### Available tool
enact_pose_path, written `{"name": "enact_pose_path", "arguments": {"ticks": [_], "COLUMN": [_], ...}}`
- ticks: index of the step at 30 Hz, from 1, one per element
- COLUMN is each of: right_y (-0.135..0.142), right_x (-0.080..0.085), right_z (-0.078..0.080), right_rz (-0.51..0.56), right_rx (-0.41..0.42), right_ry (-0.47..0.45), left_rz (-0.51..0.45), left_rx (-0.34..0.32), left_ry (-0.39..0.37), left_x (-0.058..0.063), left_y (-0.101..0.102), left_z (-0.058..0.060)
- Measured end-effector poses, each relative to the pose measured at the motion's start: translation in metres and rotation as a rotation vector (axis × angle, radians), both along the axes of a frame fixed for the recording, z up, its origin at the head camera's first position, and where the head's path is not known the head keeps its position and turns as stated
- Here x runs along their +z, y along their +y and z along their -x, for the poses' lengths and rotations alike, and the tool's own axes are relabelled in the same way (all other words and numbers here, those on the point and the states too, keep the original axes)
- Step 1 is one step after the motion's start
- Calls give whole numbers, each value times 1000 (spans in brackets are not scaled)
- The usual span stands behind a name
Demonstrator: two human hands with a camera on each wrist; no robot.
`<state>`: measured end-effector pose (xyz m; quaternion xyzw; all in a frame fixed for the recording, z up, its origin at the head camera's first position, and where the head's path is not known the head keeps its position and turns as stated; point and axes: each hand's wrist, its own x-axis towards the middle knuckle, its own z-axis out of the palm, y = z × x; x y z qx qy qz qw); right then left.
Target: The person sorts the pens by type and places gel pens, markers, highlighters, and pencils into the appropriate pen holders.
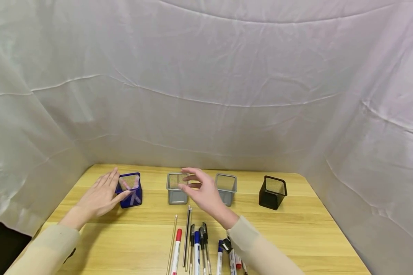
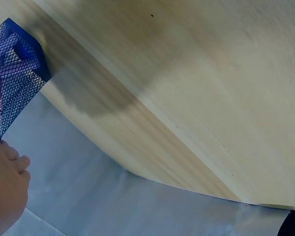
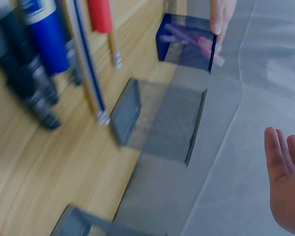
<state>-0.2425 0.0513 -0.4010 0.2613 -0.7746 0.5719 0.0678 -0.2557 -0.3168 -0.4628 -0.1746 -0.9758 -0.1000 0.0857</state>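
Note:
My left hand (image 1: 103, 194) lies at the left side of a blue mesh pen cup (image 1: 131, 202), fingers straight and thumb by its front rim. Several pinkish-purple sticks stand slanted in that cup. In the left wrist view the hand (image 2: 7, 187) is close to the cup's rim (image 2: 27, 37). My right hand (image 1: 208, 193) hovers between two grey mesh cups, the left one (image 1: 177, 196) and the right one (image 1: 227, 195). Its fingers are loosely bent and hold nothing. In the right wrist view the same hand (image 3: 290, 191) is off to the right.
A black mesh cup (image 1: 272, 194) stands at the right. Toward the front of the wooden table (image 1: 306, 236) lie pencils (image 1: 187, 240), black pens (image 1: 204, 236), a red-capped marker (image 1: 177, 248) and several more markers (image 1: 197, 248). Grey fabric (image 1: 206, 126) surrounds the table's back and sides.

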Motion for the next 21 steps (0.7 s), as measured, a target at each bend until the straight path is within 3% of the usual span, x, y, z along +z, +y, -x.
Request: {"name": "enact_pose_path", "arguments": {"ticks": [10,21], "right_y": [48,81], "right_x": [-13,-30], "right_z": [-4,-8], "right_rz": [-75,-126], "right_rx": [-76,-103], "right_ry": [41,7], "left_rz": [-23,-27], "left_rx": [-21,17], "left_ry": [5,-24], "left_x": [0,-1], "left_y": [-8,-25], "left_z": [4,-3]}}
